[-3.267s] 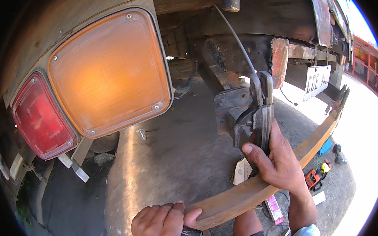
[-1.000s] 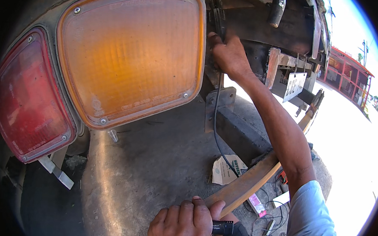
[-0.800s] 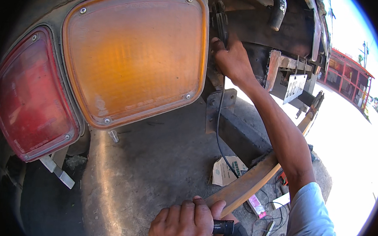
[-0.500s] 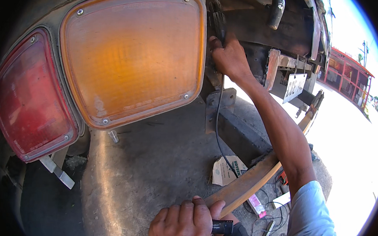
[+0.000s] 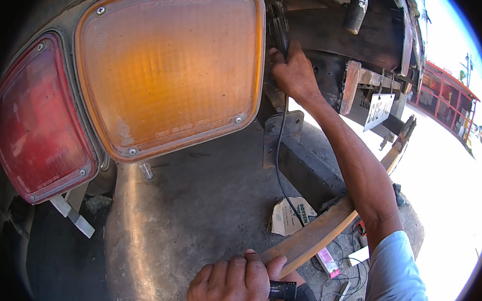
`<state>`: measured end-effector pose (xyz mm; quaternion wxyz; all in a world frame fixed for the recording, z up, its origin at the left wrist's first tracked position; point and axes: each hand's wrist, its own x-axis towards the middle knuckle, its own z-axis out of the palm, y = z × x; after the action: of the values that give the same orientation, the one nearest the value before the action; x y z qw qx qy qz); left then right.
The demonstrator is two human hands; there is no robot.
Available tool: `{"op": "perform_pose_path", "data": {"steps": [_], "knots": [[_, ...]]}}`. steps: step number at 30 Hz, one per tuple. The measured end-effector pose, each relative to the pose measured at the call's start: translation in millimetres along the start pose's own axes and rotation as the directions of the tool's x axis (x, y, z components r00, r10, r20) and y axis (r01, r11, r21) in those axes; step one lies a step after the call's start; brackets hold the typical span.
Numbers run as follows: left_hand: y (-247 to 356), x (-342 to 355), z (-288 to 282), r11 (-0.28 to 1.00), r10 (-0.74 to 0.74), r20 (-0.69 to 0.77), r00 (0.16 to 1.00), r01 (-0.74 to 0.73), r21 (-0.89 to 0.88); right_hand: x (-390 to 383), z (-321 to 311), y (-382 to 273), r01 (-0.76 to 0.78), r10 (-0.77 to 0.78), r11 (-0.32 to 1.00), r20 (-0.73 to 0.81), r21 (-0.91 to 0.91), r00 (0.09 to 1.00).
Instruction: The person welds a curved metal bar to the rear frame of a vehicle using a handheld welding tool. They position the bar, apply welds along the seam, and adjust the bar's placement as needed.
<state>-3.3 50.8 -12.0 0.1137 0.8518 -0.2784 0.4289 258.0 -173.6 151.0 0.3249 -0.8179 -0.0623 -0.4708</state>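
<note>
An orange tail lamp (image 5: 169, 70) and a red tail lamp (image 5: 35, 123) of a vehicle fill the upper left. My right hand (image 5: 293, 72) reaches up behind the orange lamp's right edge and grips a black cable (image 5: 278, 147) that hangs down from there. My left hand (image 5: 235, 282) is at the bottom, closed around a small black device (image 5: 283, 290), and rests on the near end of a long curved wooden-coloured bar (image 5: 324, 228).
The dark underside of the vehicle frame (image 5: 334, 41) is at top right, with a white plate (image 5: 378, 110) hanging on it. A small cardboard box (image 5: 289, 216), wires and small tools (image 5: 338, 264) lie on the concrete ground (image 5: 205, 203).
My head moved closer under the lamps. My right hand left the bracket by the bar and went up behind the orange lamp; over the last second it stays there, shifting slightly.
</note>
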Motion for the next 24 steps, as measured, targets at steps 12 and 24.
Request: {"op": "perform_pose_path", "data": {"steps": [12, 24], "knots": [[-1, -2, 0, 1.000, 0.003, 0.014, 1.000, -0.003, -0.008, 4, 4, 4, 0.046, -0.045, 0.998, 0.028, -0.034, 0.999], [-4, -5, 0, 1.000, 0.022, 0.080, 0.997, -0.020, -0.023, 2, 11, 11, 0.032, -0.029, 0.995, 0.035, -0.091, 0.999]]}}
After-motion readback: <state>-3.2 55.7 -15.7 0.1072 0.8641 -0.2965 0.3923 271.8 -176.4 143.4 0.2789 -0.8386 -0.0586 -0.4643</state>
